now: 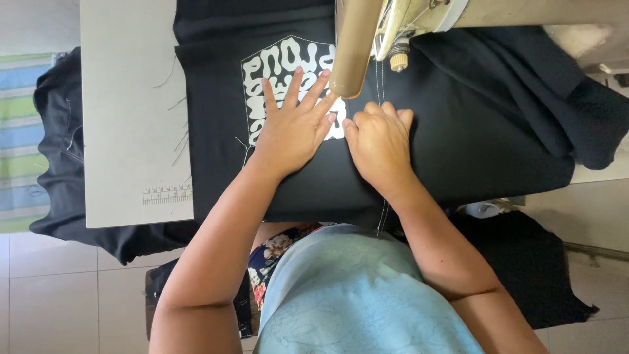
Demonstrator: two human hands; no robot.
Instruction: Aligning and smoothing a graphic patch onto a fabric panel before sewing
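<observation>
Fabric [458, 131], black, lies on the table [131, 98] under the sewing machine [367, 39]. Near its needle, my left hand [291, 128] presses flat and open on the white patch [275, 65]. My right hand [377, 141] curls, pinching cloth. White stitches already edge the patch.

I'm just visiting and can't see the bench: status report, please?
Left hand flat, fingers spread on white printed patch. Right hand curled, pressing black fabric beside it. Sewing machine head directly ahead of fingertips.

Grey table [124, 98], striped cloth [19, 131], tiled floor [52, 288]
</observation>
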